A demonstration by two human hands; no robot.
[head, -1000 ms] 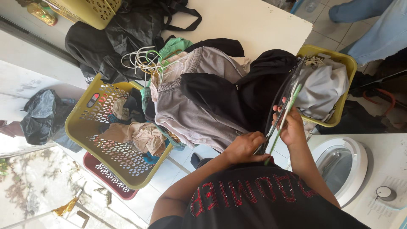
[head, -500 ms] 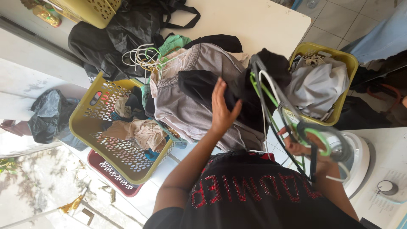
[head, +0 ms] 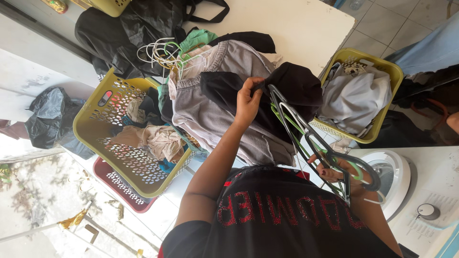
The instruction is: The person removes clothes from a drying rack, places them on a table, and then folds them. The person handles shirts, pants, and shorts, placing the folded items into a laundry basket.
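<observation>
Left hand (head: 247,102) grips black garment (head: 296,86); right hand (head: 334,167) holds hangers (head: 311,138).

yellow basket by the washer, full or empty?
Full: the yellow basket holds a pale grey garment heaped up to its rim.

White table (head: 296,28): grey shorts (head: 210,110), black garment (head: 296,86), hanger bunch (head: 162,52), black bag (head: 129,28).
</observation>
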